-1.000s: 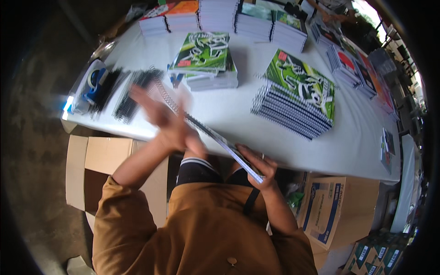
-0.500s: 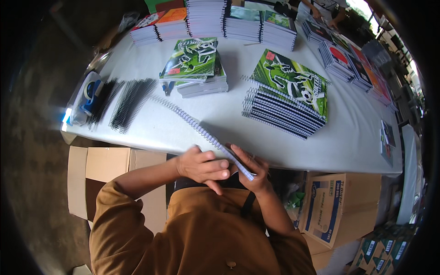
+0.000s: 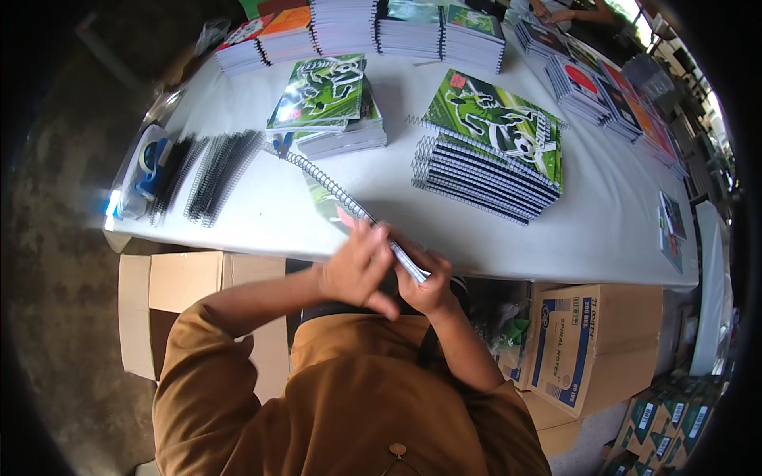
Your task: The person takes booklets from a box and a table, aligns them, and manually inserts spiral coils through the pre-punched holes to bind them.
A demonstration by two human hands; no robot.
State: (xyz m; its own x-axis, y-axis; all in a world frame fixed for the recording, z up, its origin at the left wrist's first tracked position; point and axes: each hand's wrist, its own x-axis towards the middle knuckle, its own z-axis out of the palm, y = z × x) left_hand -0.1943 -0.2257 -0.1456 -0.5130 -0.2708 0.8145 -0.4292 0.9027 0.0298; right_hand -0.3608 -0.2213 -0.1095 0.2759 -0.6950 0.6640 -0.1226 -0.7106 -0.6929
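Observation:
My right hand [image 3: 427,284] grips the near end of a spiral notebook [image 3: 409,262], which is held tilted above the table's front edge. A dark wire coil [image 3: 329,186] runs along its spine and reaches up and left toward the loose coils. Part of the notebook's green cover [image 3: 324,202] shows below the coil. Beside the spine, my left hand [image 3: 361,266] has its fingers stretched out and blurred by motion. Whether its fingertips touch the coil, I cannot tell.
Loose black coils [image 3: 226,178] lie at the left by a blue tape dispenser [image 3: 149,166]. Green-covered notebooks [image 3: 321,91] are stacked centrally, coiled ones [image 3: 492,170] to their right. More stacks [image 3: 409,36] line the back. Cardboard boxes [image 3: 599,341] stand below the white table [image 3: 603,230]. Another person's hands [image 3: 556,14] are at the far right.
My left hand has moved up and right, closer to the spine. The notebook has turned so that its green cover shows, and my right hand has shifted slightly left with it.

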